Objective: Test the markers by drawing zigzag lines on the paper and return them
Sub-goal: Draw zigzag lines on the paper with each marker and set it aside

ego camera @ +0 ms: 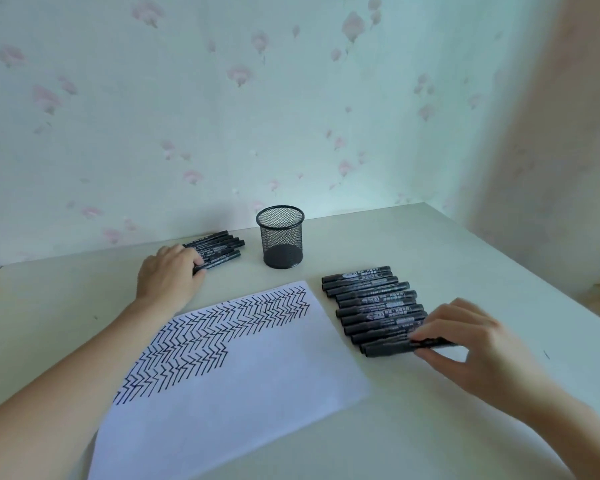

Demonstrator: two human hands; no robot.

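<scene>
Both hands are busy with markers at opposite sides of the tabletop [430,244]. Reaching toward the far edge, the left hand [168,275] has its fingers curled down onto the near end of a small cluster of black markers [222,245]; whether it actually grips one or only rests on them cannot be told, since the fingertips hide the contact. At the right side, the right hand [465,336] pinches the end of the nearest marker [392,348] between thumb and fingers. That marker lies at the near end of a long row of black markers [371,301], laid side by side and touching, running from near the right edge back toward the middle.

A black mesh pen cup [280,237] stands upright near the far edge, between the small cluster and the long row, apart from both. Through the mesh and the open top nothing shows inside but its dark base.

A white sheet of paper [243,403] lies at an angle in the middle of the tabletop, reaching the near edge, its right edge just beside the long row. Bands of black zigzag lines [222,334] fill its far and left part; the near part is blank. The left forearm [66,382] crosses over the sheet's left corner and covers it.

Behind the far edge rises a pale wall [291,98] papered with faint pink flowers.
</scene>
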